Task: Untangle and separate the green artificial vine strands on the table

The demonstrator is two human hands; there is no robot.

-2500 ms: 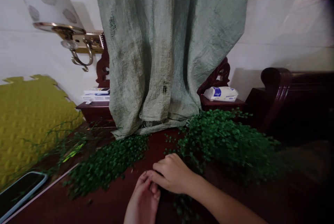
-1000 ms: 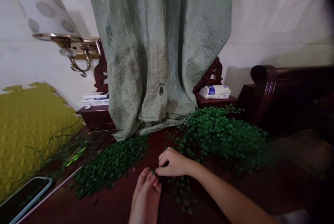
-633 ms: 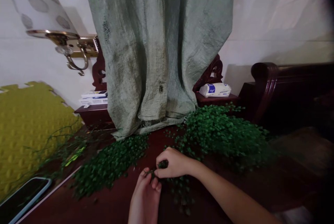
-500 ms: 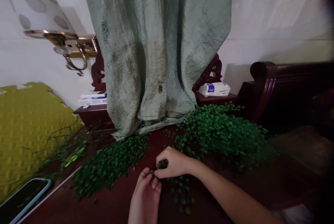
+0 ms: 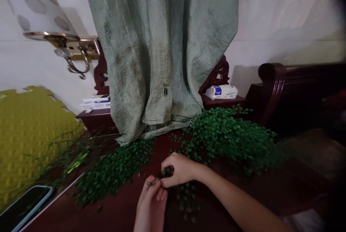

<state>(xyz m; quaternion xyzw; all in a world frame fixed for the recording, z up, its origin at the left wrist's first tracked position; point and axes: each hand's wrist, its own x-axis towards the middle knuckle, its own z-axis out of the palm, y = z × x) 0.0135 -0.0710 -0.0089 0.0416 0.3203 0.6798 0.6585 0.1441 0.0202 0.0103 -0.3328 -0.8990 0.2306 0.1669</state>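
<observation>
My left hand (image 5: 154, 197) is closed, thumb pressed to its fingers, pinching a thin stem end. My right hand (image 5: 180, 170) meets it at the fingertips. Its fingers curl round a sprig with small round green pods (image 5: 187, 199), which hangs below the wrist toward me. How the two hands share the stem is partly hidden by the fingers. Loose picked green pods (image 5: 116, 172) lie heaped to the left of my hands. A bushy pile of pod-bearing sprigs (image 5: 229, 138) lies to the right, beyond my right forearm.
A grey-green woven sack (image 5: 162, 51) stands at the back of the dark red table (image 5: 108, 214). A phone (image 5: 27, 203) and bare stems (image 5: 67, 149) lie left, near a yellow foam mat (image 5: 32, 127). A tissue pack (image 5: 221, 92) sits back right; a wall lamp (image 5: 48, 12) juts out upper left.
My left hand has shifted slightly, its thumb and fingers now closed tighter together at the stem. The right hand has barely moved. Both piles look the same.
</observation>
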